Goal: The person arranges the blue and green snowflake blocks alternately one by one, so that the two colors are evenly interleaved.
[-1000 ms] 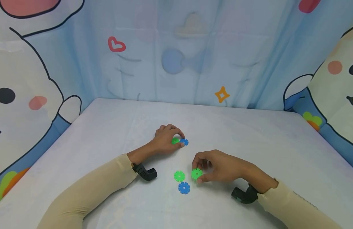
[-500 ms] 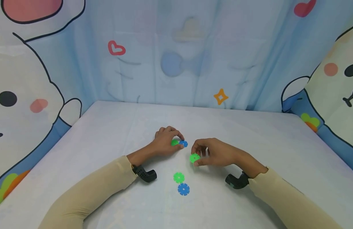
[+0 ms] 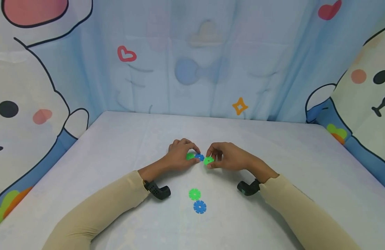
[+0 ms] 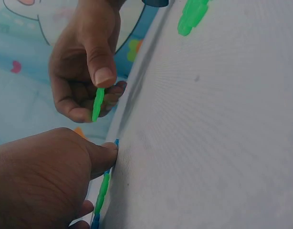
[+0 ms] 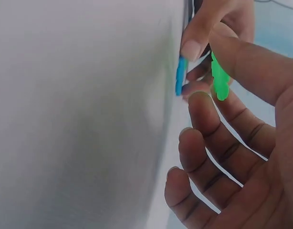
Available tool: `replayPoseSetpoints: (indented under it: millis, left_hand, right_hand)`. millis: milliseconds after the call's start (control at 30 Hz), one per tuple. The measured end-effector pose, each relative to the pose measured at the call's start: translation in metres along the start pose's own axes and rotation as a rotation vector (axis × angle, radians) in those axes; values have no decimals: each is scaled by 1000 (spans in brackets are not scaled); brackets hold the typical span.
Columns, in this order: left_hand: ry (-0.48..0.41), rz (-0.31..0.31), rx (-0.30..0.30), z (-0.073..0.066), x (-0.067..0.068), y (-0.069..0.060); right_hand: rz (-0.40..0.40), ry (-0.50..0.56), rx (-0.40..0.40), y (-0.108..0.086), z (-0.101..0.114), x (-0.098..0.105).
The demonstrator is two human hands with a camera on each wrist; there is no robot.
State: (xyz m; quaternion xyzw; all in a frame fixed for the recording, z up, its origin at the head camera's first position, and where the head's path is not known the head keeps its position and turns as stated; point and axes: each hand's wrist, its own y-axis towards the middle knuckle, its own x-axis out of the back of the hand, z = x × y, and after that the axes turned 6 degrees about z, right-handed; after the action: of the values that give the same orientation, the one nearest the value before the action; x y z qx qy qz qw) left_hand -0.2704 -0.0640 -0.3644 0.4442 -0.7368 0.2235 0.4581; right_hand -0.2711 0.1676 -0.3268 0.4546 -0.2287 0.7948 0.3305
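My left hand [image 3: 181, 156] pinches a blue notched disc [image 3: 200, 157] between thumb and finger. A green disc [image 3: 190, 156] adjoins it under that hand; in the left wrist view the green disc [image 4: 102, 191] has another blue piece [image 4: 95, 221] at its far end. My right hand [image 3: 233, 157] holds a separate green disc [image 3: 208, 160] between thumb and fingertip, just right of the blue one. The right wrist view shows this green disc [image 5: 220, 78] tilted on edge, a small gap from the blue disc [image 5: 179, 78].
Nearer on the white table [image 3: 142, 222] lie a green disc [image 3: 194, 194] and a blue disc [image 3: 200, 207], edges close together. Black wrist cameras sit on both wrists. A printed curtain [image 3: 148, 80] hangs behind the table.
My right hand has moved away from the two loose discs, up and slightly left toward my left hand, carrying the green disc. My left hand has kept its grip in place.
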Motion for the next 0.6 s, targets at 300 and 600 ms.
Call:
replayPoseSetpoints:
  millis: [300,600]
  left_hand:
    - [-6,0,-11,1,-1,1]
    - [-3,-3,9,1,0,0]
  right_hand:
    - [-53,9,-53,14,-14,1]
    - [-84,16,-100,18,-18,0]
